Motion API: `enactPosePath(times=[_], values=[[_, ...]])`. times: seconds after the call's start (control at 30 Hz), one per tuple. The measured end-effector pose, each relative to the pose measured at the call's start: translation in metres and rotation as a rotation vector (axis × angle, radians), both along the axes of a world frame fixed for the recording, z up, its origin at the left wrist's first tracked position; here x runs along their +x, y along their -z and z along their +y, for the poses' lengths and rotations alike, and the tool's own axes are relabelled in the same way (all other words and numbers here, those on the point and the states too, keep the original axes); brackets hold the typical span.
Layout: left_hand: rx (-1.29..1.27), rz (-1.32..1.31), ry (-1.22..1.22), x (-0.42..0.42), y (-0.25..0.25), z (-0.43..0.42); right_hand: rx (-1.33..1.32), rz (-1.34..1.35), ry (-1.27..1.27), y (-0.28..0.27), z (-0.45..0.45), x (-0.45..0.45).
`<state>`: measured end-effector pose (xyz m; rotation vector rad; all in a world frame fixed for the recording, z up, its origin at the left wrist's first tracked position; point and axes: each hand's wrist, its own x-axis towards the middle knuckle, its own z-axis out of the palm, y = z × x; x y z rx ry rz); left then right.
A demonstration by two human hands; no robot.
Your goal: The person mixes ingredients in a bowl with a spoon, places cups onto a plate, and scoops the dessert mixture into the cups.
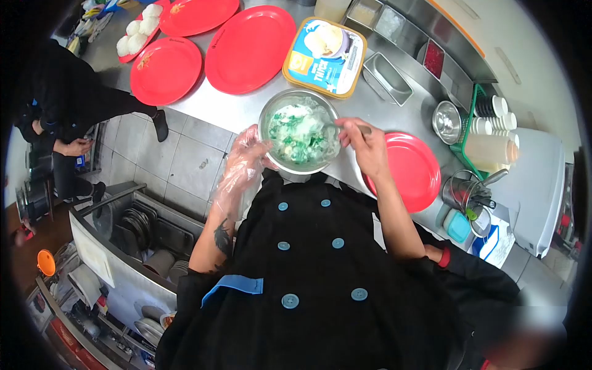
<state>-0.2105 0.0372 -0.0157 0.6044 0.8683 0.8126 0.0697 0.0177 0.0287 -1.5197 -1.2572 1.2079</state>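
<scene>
My left hand (245,159), in a clear plastic glove, grips the left side of a round metal bowl (295,168). Inside the bowl lies a mixture (300,137) of chopped green leaves and something white and creamy. My right hand (368,143), bare, is closed on the handle of a spoon-like utensil (365,130) that reaches into the mixture; its working end is blurred and partly buried. A red oval plate (410,176) lies beside and partly under my right forearm. Beyond the bowl sits a tub with a blue and yellow lid (325,57).
Several red plates (250,52) line the counter's far left, one bearing white balls (143,28). An empty metal pan (388,78), a metal bowl (446,122) and a green rack with cups (478,126) stand right. Another person (74,105) is at left; someone's dark sleeve (475,271) is close behind, right.
</scene>
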Motion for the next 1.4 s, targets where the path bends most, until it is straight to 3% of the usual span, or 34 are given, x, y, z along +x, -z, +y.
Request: enactPosePath(times=[0.17,0.3,0.4,0.5,0.53,0.63,0.77,0.8,0.83,0.9,1.0,1.13,1.2,1.3,1.37,1.4], values=[[0.026,0.092,0.035,-0.005,0.002,0.011,-0.073,-0.006,-0.160,0.003,-0.011,-0.015],[0.028,0.124,-0.008,0.000,-0.010,0.010,0.031,-0.079,0.049,0.010,-0.003,-0.016],[0.035,0.089,0.017,-0.002,-0.010,0.017,-0.015,-0.042,-0.155,0.004,-0.015,-0.026],[0.068,0.113,0.042,0.001,-0.013,0.012,0.088,-0.155,0.036,0.005,-0.002,-0.017],[0.052,0.120,0.048,0.001,-0.012,0.013,0.033,-0.099,0.037,0.029,-0.010,-0.015],[0.046,0.121,0.076,-0.005,-0.003,0.023,0.054,-0.133,-0.142,-0.007,-0.022,-0.030],[0.074,0.177,0.052,-0.001,-0.013,0.016,0.033,-0.114,0.025,0.013,-0.013,-0.015],[0.061,0.178,0.082,-0.005,-0.007,0.019,0.005,-0.246,-0.048,0.008,-0.022,-0.020],[0.050,0.180,0.105,-0.006,-0.002,0.023,0.096,-0.251,-0.123,0.003,-0.028,-0.024],[0.056,0.199,0.099,-0.003,-0.012,0.022,0.022,-0.147,-0.180,-0.010,-0.028,-0.023],[0.046,0.186,0.018,0.001,-0.021,0.015,0.012,-0.189,0.051,0.001,-0.013,-0.014],[0.051,0.189,0.076,-0.003,-0.012,0.025,0.057,-0.173,-0.164,-0.012,-0.032,-0.032],[0.017,0.276,0.001,0.005,-0.036,0.013,0.065,-0.182,-0.069,-0.002,-0.024,-0.022],[0.012,0.218,0.053,0.001,-0.019,0.016,0.090,-0.211,0.034,0.006,-0.027,-0.025],[0.013,0.209,0.075,-0.003,-0.013,0.019,0.151,-0.303,-0.241,-0.013,-0.039,-0.036],[0.012,0.224,0.057,-0.001,-0.024,0.018,0.126,-0.217,-0.225,-0.018,-0.038,-0.036]])
